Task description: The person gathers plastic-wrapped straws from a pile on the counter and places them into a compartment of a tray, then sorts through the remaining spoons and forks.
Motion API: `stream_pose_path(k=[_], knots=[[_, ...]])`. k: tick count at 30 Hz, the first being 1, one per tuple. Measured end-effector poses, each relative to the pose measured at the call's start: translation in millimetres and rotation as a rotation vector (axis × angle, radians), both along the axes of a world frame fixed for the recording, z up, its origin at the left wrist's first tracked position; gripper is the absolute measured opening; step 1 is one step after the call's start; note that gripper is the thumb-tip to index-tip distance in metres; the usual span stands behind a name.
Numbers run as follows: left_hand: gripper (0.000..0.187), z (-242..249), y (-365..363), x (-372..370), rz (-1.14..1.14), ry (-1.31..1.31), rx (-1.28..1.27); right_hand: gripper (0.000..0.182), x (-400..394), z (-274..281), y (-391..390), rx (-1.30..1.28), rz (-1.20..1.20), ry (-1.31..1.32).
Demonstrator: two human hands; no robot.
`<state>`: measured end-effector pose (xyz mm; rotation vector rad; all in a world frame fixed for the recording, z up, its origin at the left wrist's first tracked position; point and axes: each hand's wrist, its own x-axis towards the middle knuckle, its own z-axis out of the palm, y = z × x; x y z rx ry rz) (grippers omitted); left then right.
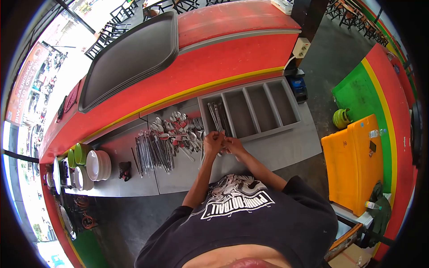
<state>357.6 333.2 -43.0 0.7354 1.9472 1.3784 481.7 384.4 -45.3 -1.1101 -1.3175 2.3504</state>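
Your left hand (213, 140) and right hand (233, 147) meet in front of your chest, at the near-left corner of the gray cutlery tray (279, 131). Your left forearm (202, 176) runs almost straight forward; your right forearm (264, 172) slants in across the counter (288, 149) toward the left. Both wrists are bent so the hands come close together, with the fingers of each curled inward; how tightly they close, and on what, you cannot tell from this view. The tray's leftmost compartment, just beyond your hands, holds slender cutlery (215, 116). Left of your hands, a heap of spoons and forks (178, 130) lies on the counter.
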Motion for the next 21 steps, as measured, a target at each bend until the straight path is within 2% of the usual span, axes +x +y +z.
stream_pose_path(k=[4, 6, 8, 13, 14, 17, 21], knots=[[0.037, 5, 16, -9, -0.017, -0.049, -0.013, 0.025, -2, -8, 14, -0.126, 0.061, 0.085], [0.035, -18, 23, -21, -0.055, 0.049, -0.046, 0.028, -4, -10, 18, -0.199, 0.041, 0.126], [0.038, -25, 23, -24, -0.076, 0.12, -0.078, 0.036, -5, -15, 19, -0.296, -0.025, 0.15], [0.053, 6, 19, -5, -0.061, 0.21, -0.223, 0.064, -2, -11, 21, -0.405, -0.051, 0.174], [0.053, -2, 17, -4, -0.015, 0.215, -0.165, 0.07, -2, -15, 22, -0.436, -0.044, 0.178], [0.052, -26, 3, -1, 0.07, 0.212, -0.04, 0.079, 3, 15, 14, -0.313, -0.033, 0.079], [0.046, -1, -20, 5, 0.086, 0.092, 0.02, 0.086, 7, 47, 5, -0.162, 0.034, 0.008]])
